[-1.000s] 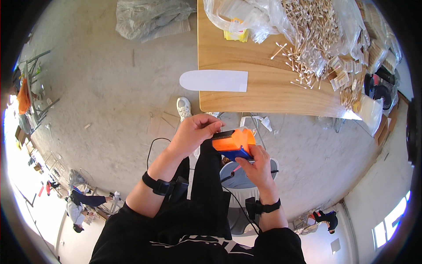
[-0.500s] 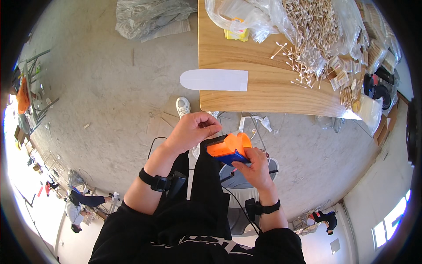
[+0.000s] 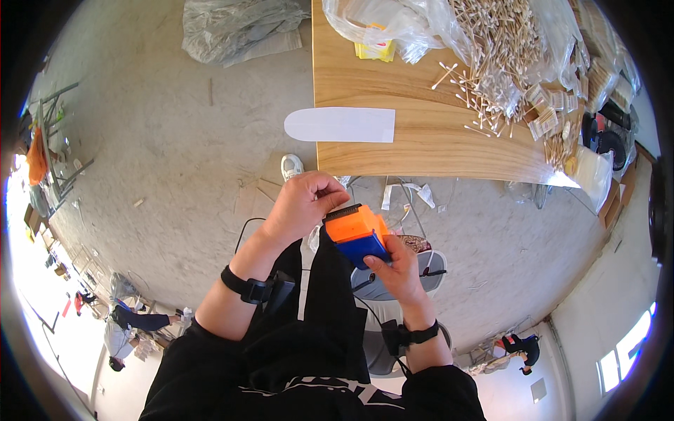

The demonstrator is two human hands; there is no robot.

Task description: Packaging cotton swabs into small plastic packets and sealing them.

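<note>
My right hand (image 3: 401, 270) grips an orange and blue tape dispenser (image 3: 359, 235) in front of my lap, thumb on its blue side. A dark strip runs along the dispenser's far-left edge. Close to that strip, my left hand (image 3: 307, 205) is closed in a pinch, thumb against index finger; whatever lies between the fingertips is too small to make out. Beyond my hands, a white paper-like piece (image 3: 344, 125) with one rounded end lies at the near left corner of the wooden table (image 3: 393, 160). Its rounded end juts out past the table's left edge.
Loose cotton swabs (image 3: 495, 56) are heaped at the table's right, among clear plastic bags (image 3: 428, 28) and bundled packs. A yellow packet (image 3: 375, 50) lies near the back. Below me stands a grey stool (image 3: 432, 277). Crumpled plastic (image 3: 239, 31) covers floor at the far left.
My right hand has turned the dispenser and brought it slightly left, so its blue side shows more and its dark strip is nearer my left fingertips. My left hand has shifted slightly.
</note>
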